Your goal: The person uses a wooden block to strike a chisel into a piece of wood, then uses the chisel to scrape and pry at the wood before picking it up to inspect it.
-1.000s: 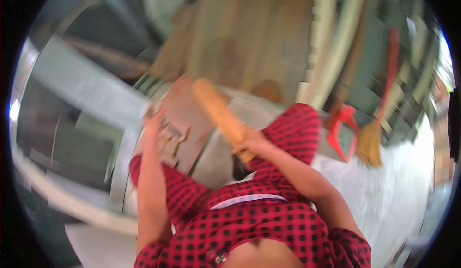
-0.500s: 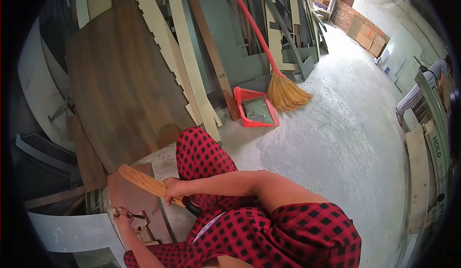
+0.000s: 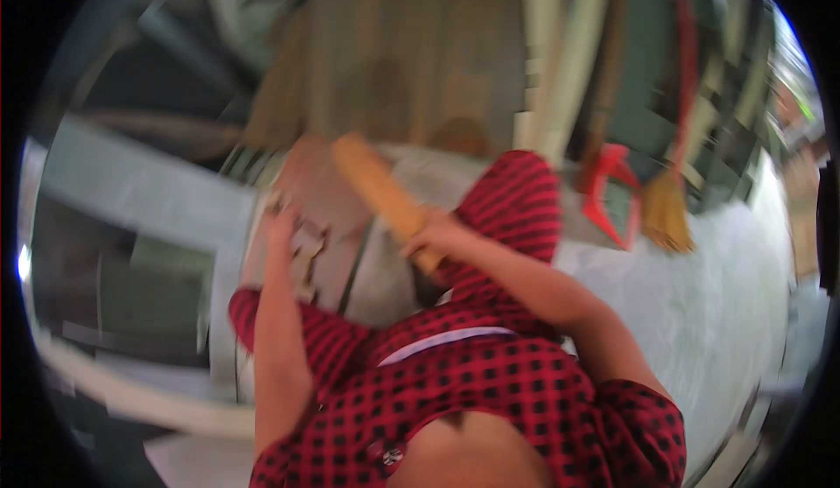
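My right hand [image 3: 437,236] is wrapped round the lower part of a light wooden piece [image 3: 378,186], which slants up to the left over my lap. My left hand [image 3: 282,219] is at the left edge of a brown board [image 3: 328,191] lying on the floor, its fingers closed round something small that motion blur hides. Just right of that hand, the board has an irregular cut-out [image 3: 308,247] with pale edges.
A large brown panel [image 3: 411,59] leans in front of me, with long strips beside it. A red dustpan [image 3: 610,195] and a straw broom [image 3: 668,208] stand to the right. Grey sheets [image 3: 149,182] lie at the left.
The view has swung left and down, so the dustpan and broom appear further right and the other person is out of view. The wooden piece stays in my right hand.
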The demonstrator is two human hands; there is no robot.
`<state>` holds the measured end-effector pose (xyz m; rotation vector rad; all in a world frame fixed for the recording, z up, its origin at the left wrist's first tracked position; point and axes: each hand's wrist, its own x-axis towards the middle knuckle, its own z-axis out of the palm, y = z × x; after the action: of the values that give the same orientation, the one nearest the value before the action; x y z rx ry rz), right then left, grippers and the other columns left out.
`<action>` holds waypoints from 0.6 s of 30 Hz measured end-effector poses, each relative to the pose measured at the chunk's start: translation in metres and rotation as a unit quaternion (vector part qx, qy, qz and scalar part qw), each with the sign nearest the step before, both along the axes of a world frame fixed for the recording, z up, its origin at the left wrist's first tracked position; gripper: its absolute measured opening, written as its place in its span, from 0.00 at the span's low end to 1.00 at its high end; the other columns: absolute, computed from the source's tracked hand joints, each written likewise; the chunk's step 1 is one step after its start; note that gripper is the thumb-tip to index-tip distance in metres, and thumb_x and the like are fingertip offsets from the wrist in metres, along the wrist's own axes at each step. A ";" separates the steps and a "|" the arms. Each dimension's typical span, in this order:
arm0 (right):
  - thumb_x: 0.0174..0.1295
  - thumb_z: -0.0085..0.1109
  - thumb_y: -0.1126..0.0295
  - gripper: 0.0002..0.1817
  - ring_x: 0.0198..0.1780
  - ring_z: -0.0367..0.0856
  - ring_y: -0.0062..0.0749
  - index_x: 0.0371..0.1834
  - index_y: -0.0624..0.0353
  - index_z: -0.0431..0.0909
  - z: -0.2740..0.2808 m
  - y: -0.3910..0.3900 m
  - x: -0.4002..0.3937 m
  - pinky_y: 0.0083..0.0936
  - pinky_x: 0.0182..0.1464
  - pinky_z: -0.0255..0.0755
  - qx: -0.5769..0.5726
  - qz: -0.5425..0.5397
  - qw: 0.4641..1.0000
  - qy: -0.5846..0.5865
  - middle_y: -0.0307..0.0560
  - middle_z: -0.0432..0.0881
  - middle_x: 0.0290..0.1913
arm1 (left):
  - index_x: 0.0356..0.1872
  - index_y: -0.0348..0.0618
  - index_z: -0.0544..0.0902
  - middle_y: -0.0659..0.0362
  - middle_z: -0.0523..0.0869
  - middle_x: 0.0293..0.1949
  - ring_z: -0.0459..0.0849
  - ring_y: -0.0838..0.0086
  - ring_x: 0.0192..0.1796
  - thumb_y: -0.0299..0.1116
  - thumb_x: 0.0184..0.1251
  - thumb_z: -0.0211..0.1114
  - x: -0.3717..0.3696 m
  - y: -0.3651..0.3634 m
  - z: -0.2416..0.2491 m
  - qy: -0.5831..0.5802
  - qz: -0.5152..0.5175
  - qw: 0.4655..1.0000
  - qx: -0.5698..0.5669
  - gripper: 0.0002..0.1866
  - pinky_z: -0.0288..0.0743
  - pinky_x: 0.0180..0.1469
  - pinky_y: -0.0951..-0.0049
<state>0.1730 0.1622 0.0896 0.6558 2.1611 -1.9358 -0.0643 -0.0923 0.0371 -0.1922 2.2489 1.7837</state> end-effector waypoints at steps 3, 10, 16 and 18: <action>0.32 0.74 0.75 0.26 0.32 0.80 0.32 0.38 0.69 0.75 -0.005 -0.005 -0.009 0.29 0.34 0.76 -0.006 -0.015 1.000 0.019 0.49 0.81 0.32 | 0.53 0.32 0.72 0.51 0.80 0.40 0.82 0.66 0.35 0.34 0.48 0.74 -0.025 -0.017 0.016 0.063 0.011 0.994 -0.089 0.32 0.79 0.24 0.67; 0.36 0.72 0.79 0.30 0.29 0.79 0.32 0.46 0.69 0.70 0.015 -0.013 -0.011 0.26 0.33 0.74 -0.089 -0.012 0.996 -0.009 0.48 0.79 0.32 | 0.36 0.34 0.78 0.56 0.81 0.28 0.78 0.73 0.21 0.38 0.41 0.77 -0.007 -0.030 0.043 0.167 0.125 0.975 -0.077 0.24 0.73 0.17 0.71; 0.36 0.72 0.78 0.30 0.29 0.79 0.32 0.47 0.68 0.70 0.021 -0.024 -0.019 0.26 0.34 0.74 -0.105 0.021 0.994 -0.027 0.48 0.78 0.33 | 0.38 0.34 0.79 0.54 0.83 0.31 0.82 0.67 0.30 0.41 0.40 0.78 -0.005 -0.070 -0.009 0.142 0.227 0.956 -0.122 0.27 0.77 0.33 0.66; 0.36 0.72 0.78 0.31 0.29 0.80 0.32 0.47 0.69 0.69 0.018 -0.026 -0.020 0.26 0.34 0.74 -0.133 0.028 0.990 -0.030 0.48 0.78 0.34 | 0.40 0.34 0.79 0.52 0.84 0.32 0.83 0.63 0.35 0.43 0.41 0.78 -0.007 -0.077 -0.023 0.158 0.263 0.934 -0.185 0.28 0.75 0.41 0.63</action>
<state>0.1527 0.1362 0.1079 0.5894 1.8212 -2.0942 -0.0708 -0.1693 0.0143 -0.6835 2.9778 1.6861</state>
